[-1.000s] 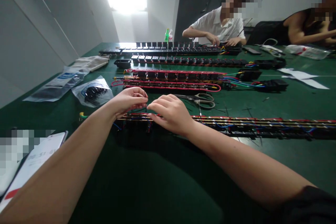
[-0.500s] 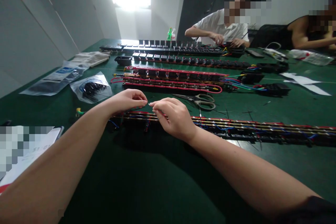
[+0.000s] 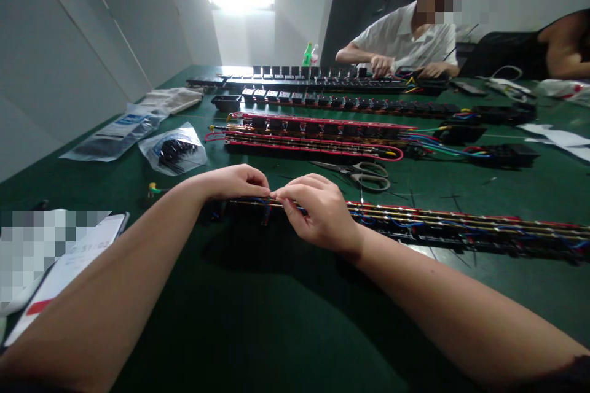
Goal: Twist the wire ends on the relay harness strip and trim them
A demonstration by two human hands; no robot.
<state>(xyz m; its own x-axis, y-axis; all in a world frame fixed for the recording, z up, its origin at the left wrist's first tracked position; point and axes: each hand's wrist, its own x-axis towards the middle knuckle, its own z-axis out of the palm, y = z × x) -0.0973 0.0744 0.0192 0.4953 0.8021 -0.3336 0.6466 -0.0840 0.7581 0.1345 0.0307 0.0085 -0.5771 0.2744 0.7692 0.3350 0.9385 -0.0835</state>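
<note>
A long black socket strip (image 3: 461,226) with red, blue and brass wiring lies across the green table (image 3: 286,319) in front of me. My left hand (image 3: 235,182) and my right hand (image 3: 320,212) meet over its left part, fingertips pinched together on something thin and dark that I cannot name. Both hands rest just above the strip's wires. Grey-handled scissors (image 3: 362,173) lie just beyond my right hand.
Several more wired strips (image 3: 313,135) lie in rows further back. Plastic bags of parts (image 3: 173,152) sit at the left, a phone (image 3: 69,261) at the near left. Two other people work at the far right end, with white paper (image 3: 560,135) near them.
Both hands dropped slightly toward the strip and closed together; the left hand's fingers lowered from a raised pinch. The view shifted a little to the left.
</note>
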